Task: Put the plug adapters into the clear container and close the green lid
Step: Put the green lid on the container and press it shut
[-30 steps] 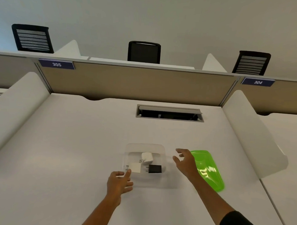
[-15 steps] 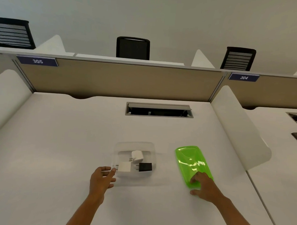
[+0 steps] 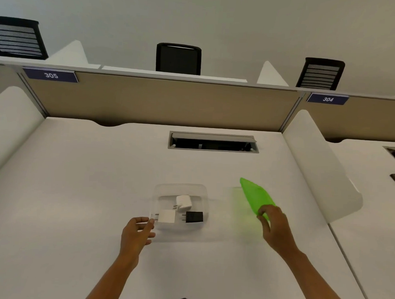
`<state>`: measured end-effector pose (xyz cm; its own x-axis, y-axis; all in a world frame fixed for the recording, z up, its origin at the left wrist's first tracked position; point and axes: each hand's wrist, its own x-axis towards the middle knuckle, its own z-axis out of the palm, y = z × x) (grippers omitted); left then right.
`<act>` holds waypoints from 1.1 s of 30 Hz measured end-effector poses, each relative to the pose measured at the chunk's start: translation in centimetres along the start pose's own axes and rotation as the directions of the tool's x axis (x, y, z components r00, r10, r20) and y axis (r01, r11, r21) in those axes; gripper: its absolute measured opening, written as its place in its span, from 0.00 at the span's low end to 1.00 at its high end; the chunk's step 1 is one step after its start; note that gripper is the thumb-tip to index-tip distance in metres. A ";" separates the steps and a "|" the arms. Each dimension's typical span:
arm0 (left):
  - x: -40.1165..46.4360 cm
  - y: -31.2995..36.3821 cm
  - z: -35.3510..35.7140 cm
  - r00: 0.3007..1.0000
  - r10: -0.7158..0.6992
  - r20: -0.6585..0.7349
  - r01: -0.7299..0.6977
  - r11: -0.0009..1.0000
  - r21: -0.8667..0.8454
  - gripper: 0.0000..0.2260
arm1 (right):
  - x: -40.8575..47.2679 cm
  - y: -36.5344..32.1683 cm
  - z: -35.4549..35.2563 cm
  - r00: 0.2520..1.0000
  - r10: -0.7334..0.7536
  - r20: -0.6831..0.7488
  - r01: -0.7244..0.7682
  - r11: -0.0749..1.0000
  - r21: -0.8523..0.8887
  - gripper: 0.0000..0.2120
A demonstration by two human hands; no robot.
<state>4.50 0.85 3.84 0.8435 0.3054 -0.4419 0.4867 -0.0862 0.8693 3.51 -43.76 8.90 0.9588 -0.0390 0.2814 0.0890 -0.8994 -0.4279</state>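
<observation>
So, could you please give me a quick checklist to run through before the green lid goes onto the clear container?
1. All three plug adapters inside the clear plastic container: rounded white adapter, square white adapter, black adapter: ok.
2. Translucent green plastic lid gripped by right hand: ok.
3. Lid clear of the white desk: ok, tilted up.
4. Left hand steadying the container's near-left corner: ok.
5. Lid lined up over the container: not ok, off to its right.
6. Nothing poking above the rim: cannot tell.
</observation>
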 end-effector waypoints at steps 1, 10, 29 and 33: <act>0.0 0.0 -0.1 1.000 0.005 -0.007 -0.005 1.000 -0.004 0.14 | 0.9 -0.2 -0.4 0.998 0.011 -0.055 -0.009 0.999 0.034 0.09; -1.2 3.2 0.3 0.965 0.209 -0.157 -0.216 0.976 -0.026 0.16 | 8.2 -6.6 -3.0 0.918 0.223 -0.328 -0.055 0.891 0.452 0.06; -0.5 6.5 1.9 0.958 0.283 0.035 -0.285 0.940 0.187 0.19 | 10.8 -17.2 7.0 0.726 0.637 0.258 -0.562 0.334 0.756 0.07; -0.3 5.8 1.7 0.959 0.281 0.026 -0.276 0.915 0.294 0.19 | 10.2 -17.0 7.7 0.760 0.590 0.274 -0.621 0.531 0.577 0.15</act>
<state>7.48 -1.35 8.62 0.9518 0.2444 -0.1855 0.2796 -0.4416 0.8525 13.83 -25.54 12.38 0.8548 -0.4405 -0.2743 -0.3921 -0.2020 -0.8975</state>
